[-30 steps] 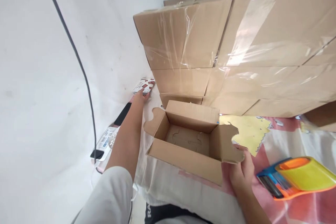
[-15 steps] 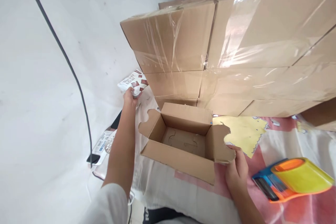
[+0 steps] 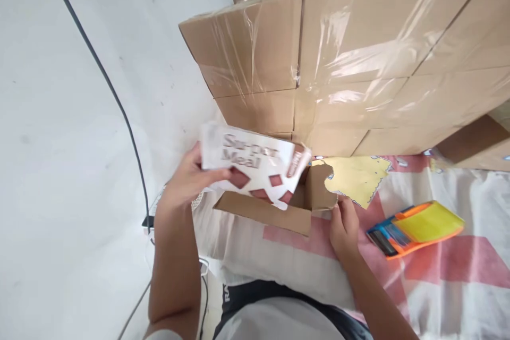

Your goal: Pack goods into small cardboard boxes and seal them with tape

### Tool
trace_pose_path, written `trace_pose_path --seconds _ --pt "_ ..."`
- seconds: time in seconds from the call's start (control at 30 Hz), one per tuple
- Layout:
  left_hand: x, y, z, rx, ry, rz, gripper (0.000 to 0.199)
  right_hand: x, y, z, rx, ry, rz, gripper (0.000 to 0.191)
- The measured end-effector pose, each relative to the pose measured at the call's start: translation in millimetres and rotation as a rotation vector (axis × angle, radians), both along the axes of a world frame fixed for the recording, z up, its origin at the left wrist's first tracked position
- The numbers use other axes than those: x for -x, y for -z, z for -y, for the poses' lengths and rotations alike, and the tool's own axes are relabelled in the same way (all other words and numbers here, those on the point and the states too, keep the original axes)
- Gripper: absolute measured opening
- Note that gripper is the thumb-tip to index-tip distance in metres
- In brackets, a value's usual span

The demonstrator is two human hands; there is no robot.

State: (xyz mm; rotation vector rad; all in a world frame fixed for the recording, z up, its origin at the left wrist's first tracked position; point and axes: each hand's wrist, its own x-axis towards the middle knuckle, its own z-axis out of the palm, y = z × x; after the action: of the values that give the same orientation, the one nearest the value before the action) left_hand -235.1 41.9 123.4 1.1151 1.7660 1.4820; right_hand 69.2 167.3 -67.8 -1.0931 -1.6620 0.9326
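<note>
Change noted: the packet (image 3: 265, 172), at the far left by the wall (image 3: 79, 170) a moment ago, is now raised above the box (image 3: 265, 215), tilted down towards its right end. It covers much of the opening, so little of the interior can be inspected. Whether packet and box touch cannot be told, nor whether there is a second packet behind.

Grip, left hand (image 3: 181, 180): closed on the packet's left end, thumb across the printed face, fingers mostly hidden. Grip, right hand (image 3: 345, 226): pinched on the edge of the box's right flap (image 3: 322, 191), no gap seen between digits and card. The near flap lies folded outward.

Surroundings: taped cartons (image 3: 350, 64) stand stacked just behind the box and limit room on the far side. A yellow sheet (image 3: 356, 175) lies beside the right flap; a pouch (image 3: 430, 223) rests on the cloth (image 3: 474, 260) to the right, apart from the box. A cable (image 3: 119, 101) hangs before the wall, clear of both hands
</note>
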Motion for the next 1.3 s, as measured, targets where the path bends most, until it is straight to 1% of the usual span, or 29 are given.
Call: trace_pose_path --seconds 0.03,0.07,0.1,0.13,0.17,0.23,0.37,0.47,0.53,0.6,0.63,0.7,0.83,0.97,1.07,1.3 --pt "-8.4 -9.9 -8.5 0.108 0.066 -0.119 0.048 0.1 -0.6 0.3 -0.006 -0.005 -0.005 0.025" --pt "-15.5 -16.8 -17.7 0.183 0.114 -0.224 0.046 0.1 -0.8 0.5 -0.014 -0.009 -0.011 0.025" --pt "-20.9 -20.3 -26.8 0.229 0.163 -0.297 0.045 -0.1 -0.7 0.6 -0.021 -0.010 -0.014 0.025" --pt "-24.2 -20.3 -35.0 0.255 0.207 -0.343 0.047 -0.6 -0.4 0.7 -0.027 -0.011 -0.017 0.026" --pt "-25.7 -17.2 -42.0 0.268 0.248 -0.363 0.049 -1.4 0.2 0.9 -0.033 -0.010 -0.018 0.026" --pt "-24.1 -4.8 -51.7 0.280 0.299 -0.371 0.051 -3.8 1.5 1.7 -0.037 -0.001 -0.016 0.025" --pt "-18.7 26.0 -58.9 0.317 0.339 -0.450 0.038 -7.7 2.9 4.7 -0.036 -0.025 -0.028 0.025" --pt "-22.2 42.0 -60.2 0.321 0.344 -0.580 0.031 -6.5 2.1 8.0 -0.027 -0.055 -0.034 0.023" --pt "-26.4 47.9 -60.5 0.314 0.345 -0.681 0.022 -4.4 0.7 10.5 -0.017 -0.068 -0.030 0.023" --pt "-29.6 50.1 -60.6 0.320 0.354 -0.806 0.012 -2.7 -1.2 12.9 -0.016 -0.090 -0.026 0.023" --pt "-30.4 50.1 -60.8 0.326 0.355 -0.870 0.012 -2.3 -2.2 13.9 -0.018 -0.101 -0.025 0.023" --pt "-30.1 48.7 -61.2 0.327 0.368 -0.957 0.019 -2.2 -3.9 14.9 -0.027 -0.119 -0.034 0.023" --pt "-24.4 45.9 -63.6 0.279 0.416 -0.921 0.028 -3.8 -4.9 14.3 -0.046 -0.112 -0.052 0.022" --pt "-19.2 49.1 -67.6 0.306 0.334 -0.920 0.027 -4.1 -3.2 13.8 -0.023 -0.112 -0.055 0.022" --pt "-18.3 52.7 -68.0 0.327 0.278 -0.944 0.023 -3.2 -3.2 14.4 -0.036 -0.136 -0.054 0.021" --pt "-22.6 56.5 -67.7 0.309 0.222 -0.922 0.030 -2.1 -5.7 15.2 -0.033 -0.151 -0.028 0.021"
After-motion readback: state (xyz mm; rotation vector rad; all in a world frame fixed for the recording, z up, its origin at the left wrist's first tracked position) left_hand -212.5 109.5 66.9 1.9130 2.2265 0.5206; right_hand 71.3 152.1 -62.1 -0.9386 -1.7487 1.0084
